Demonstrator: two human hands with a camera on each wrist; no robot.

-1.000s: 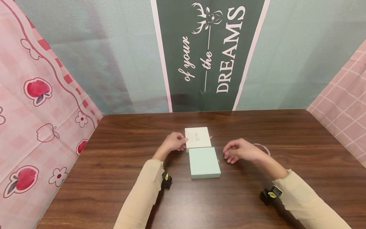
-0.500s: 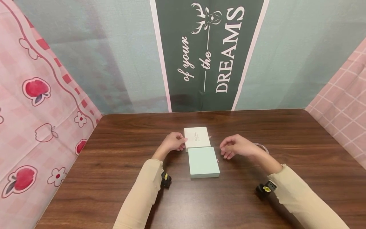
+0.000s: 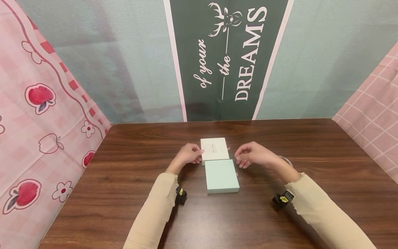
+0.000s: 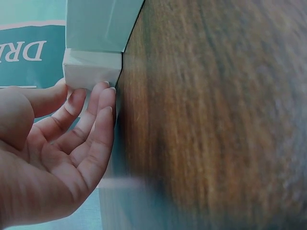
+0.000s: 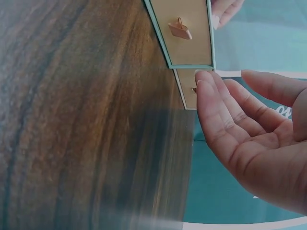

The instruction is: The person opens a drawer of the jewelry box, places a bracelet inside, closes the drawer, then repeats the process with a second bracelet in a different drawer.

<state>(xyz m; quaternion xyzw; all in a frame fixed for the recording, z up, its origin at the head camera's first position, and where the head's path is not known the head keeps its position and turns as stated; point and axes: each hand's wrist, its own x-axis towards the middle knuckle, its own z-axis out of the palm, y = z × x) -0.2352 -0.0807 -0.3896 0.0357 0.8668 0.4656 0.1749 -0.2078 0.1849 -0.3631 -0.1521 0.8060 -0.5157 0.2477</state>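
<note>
A white drawer box (image 3: 214,149) with small printed lettering lies flat on the table. Against its near side sits a mint-green drawer box (image 3: 221,175). My left hand (image 3: 190,154) holds the white box at its left end, thumb on the top edge and fingertips against the end face. To the right of the white box, my right hand (image 3: 252,154) hovers with loosely bent fingers and holds nothing. In the right wrist view both boxes show tan drawer fronts; a pull tab (image 5: 180,30) hangs on the mint one. Fingertips partly cover the white box's drawer front (image 5: 186,98).
Behind my right wrist, a pale curved band (image 3: 286,160) lies on the wooden table (image 3: 140,207), partly hidden by the forearm. Printed cloths (image 3: 143,62) hang along the back and both sides of the table.
My right hand has moved left and slightly away from me, nearer to the white box's right end. The left hand and both boxes stay in place.
</note>
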